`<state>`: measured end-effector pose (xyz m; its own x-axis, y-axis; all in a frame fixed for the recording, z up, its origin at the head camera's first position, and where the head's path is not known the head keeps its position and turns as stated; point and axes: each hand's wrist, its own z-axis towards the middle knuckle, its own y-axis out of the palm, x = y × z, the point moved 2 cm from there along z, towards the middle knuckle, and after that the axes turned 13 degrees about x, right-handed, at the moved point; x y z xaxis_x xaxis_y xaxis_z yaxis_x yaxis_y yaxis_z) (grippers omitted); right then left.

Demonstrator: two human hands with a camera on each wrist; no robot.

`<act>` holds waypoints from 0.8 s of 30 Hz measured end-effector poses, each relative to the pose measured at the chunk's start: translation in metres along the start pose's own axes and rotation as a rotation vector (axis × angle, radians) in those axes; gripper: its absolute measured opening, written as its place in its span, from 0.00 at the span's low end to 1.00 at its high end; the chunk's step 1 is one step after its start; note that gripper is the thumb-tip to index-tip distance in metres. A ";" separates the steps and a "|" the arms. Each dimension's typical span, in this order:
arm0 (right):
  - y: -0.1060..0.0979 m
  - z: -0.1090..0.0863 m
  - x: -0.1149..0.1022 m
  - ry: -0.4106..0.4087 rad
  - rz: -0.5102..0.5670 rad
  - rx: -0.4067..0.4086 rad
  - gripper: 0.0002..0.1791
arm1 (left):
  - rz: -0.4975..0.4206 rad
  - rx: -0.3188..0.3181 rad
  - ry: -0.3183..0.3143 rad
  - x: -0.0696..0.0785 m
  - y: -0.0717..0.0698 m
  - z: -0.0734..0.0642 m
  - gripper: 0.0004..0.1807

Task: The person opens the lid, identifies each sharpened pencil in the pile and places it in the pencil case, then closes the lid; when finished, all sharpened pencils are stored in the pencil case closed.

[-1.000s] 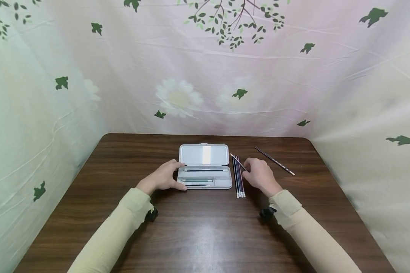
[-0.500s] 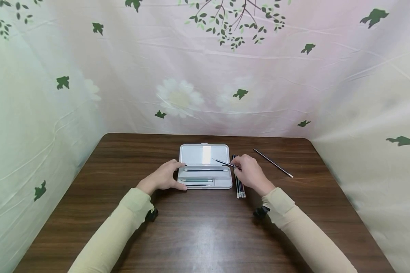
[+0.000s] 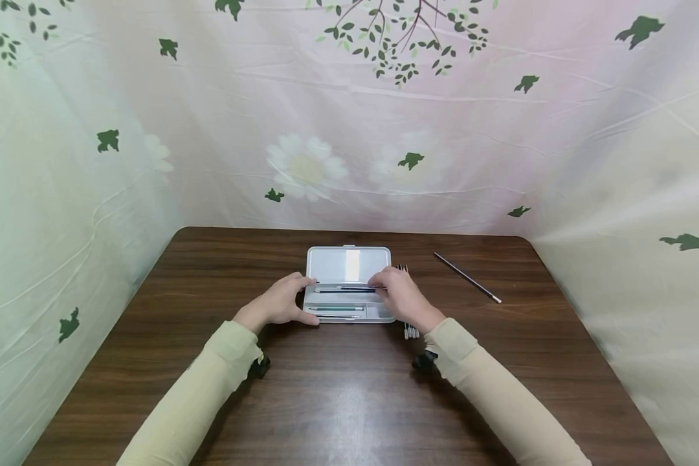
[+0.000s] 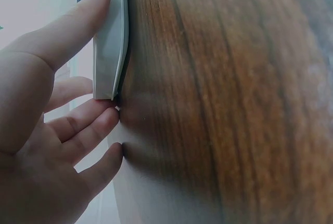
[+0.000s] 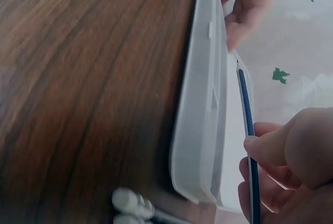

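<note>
A white pencil case [image 3: 326, 262] lies with its lid raised on the far side. My left hand [image 3: 274, 301] grips its left end, thumb along the front edge and fingers at the end. My right hand [image 3: 404, 298] pinches a dark blue pencil [image 5: 246, 99] over the back compartment, its point toward the left. A dark pencil [image 3: 329, 291] lies in that compartment, partly hidden by the held one. In the front compartment rest a greenish pencil [image 3: 338, 309] and another thin one [image 3: 334, 316].
Several pencils with white ends [image 3: 411, 332] lie side by side just right of the case, partly beneath my right hand. Farther right, a single dark pencil [image 3: 468, 278] lies slantwise on the brown wooden table [image 3: 349, 401]. A printed curtain [image 3: 349, 129] surrounds the table's back and sides.
My right hand has lifted a pencil from the pile on the right and carried it left over the case, turning it nearly level with the compartment. My left hand stays put.
</note>
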<state>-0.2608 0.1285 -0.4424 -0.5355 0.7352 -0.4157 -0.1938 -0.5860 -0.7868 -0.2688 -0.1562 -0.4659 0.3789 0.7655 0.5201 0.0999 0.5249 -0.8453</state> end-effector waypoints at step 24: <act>0.037 0.009 -0.014 -0.088 0.060 -0.051 0.15 | -0.010 -0.012 -0.014 0.003 -0.002 -0.001 0.54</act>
<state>-0.2682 0.0937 -0.4618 -0.6155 0.6654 -0.4225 -0.1187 -0.6082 -0.7849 -0.2671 -0.1553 -0.4632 0.3646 0.7653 0.5305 0.1153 0.5282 -0.8412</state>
